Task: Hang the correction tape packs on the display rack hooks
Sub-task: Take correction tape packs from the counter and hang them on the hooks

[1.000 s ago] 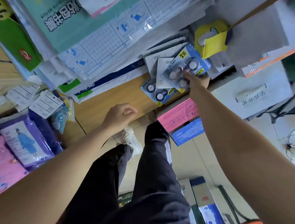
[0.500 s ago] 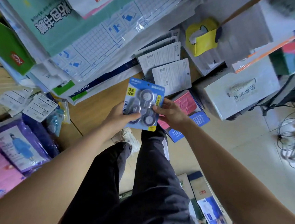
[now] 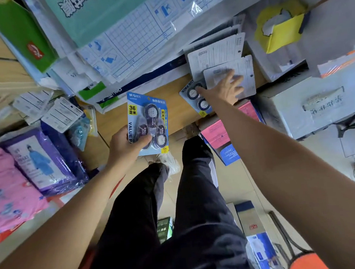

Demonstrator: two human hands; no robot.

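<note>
Left grip (image 3: 126,145) holds a blue correction tape pack (image 3: 149,115) by its lower left edge, thumb across the front, over the near edge of the wooden tabletop (image 3: 177,117). Farther right, the right grip (image 3: 224,89) rests with fingers spread wide on a face-down pack (image 3: 245,74). A face-up pack (image 3: 192,94) lies just to its left. More face-down packs (image 3: 214,51) are stacked beyond.

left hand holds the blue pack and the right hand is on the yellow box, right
No. In the head view the right hand touches the white packs on the shelf, not the yellow box, which sits apart from it. The left hand does hold the blue pack.
</note>
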